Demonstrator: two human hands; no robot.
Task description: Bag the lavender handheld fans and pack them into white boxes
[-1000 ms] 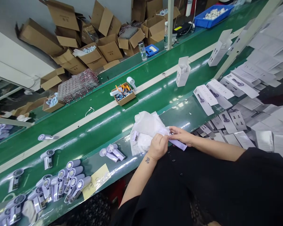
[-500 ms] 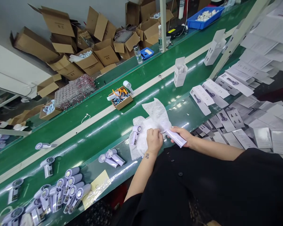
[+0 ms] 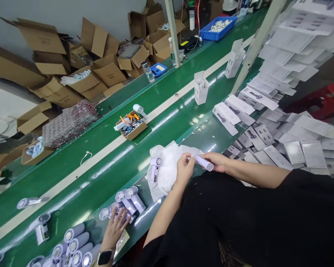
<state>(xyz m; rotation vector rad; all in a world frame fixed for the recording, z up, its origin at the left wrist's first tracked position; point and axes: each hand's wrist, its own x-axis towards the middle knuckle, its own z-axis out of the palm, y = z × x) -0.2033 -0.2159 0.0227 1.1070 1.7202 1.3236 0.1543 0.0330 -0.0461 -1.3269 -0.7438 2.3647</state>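
Note:
A light purple handheld fan (image 3: 204,162) lies between my hands, its plain handle end pointing toward my body. My right hand (image 3: 217,161) is wrapped around the handle from the right. The fingers of my left hand (image 3: 185,167) pinch at its other end, which is mostly hidden. Beneath and to the left spreads a pile of translucent white plastic bags (image 3: 168,168). Another purple fan (image 3: 155,170) rests on their left side. A co-worker's hand (image 3: 115,226), with a watch on the wrist, is on a group of purple fans (image 3: 128,202) to the left.
Many more fans (image 3: 75,246) lie at the lower left. Printed white boxes (image 3: 225,116) lie flat on the right, with stacks beside the bench. An upright white box (image 3: 201,88) and a small carton of parts (image 3: 135,126) stand on the green conveyor (image 3: 105,163).
The fan has turned slightly, and the bag sheet raised behind it has sunk down. A co-worker's hand has come in at the lower left, where more fans now sit beside the pair.

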